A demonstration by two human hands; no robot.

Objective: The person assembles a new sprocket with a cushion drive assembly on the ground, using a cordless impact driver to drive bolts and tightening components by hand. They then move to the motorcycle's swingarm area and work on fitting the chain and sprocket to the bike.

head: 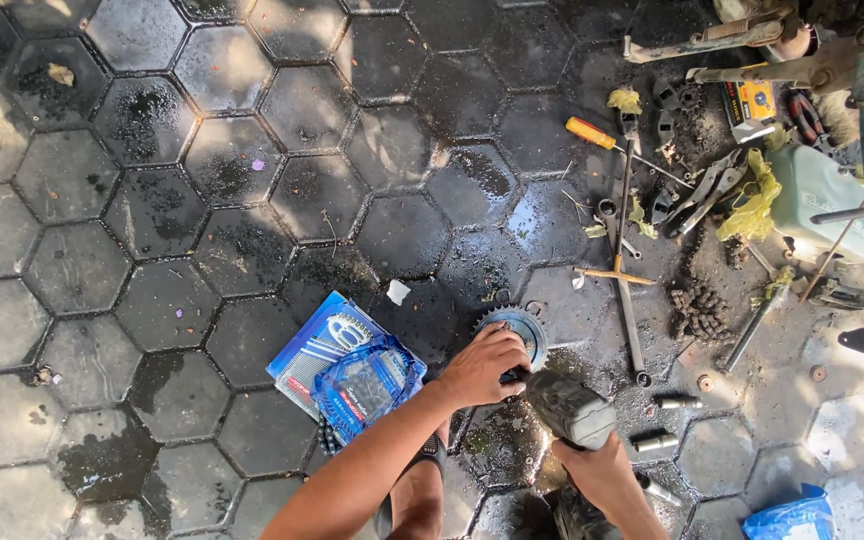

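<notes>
You see: grey toothed sprocket [518, 327] | blue-and-white package [324, 350] | orange-handled screwdriver [592, 133] | dark hexagon-patterned paving [202, 200]

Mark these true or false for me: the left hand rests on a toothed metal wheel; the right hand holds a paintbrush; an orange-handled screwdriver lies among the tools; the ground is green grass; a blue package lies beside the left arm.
1. The left hand rests on a toothed metal wheel. True.
2. The right hand holds a paintbrush. False: it grips a dark power tool.
3. An orange-handled screwdriver lies among the tools. True.
4. The ground is green grass. False: it is dark hexagonal paving.
5. A blue package lies beside the left arm. True.
</notes>
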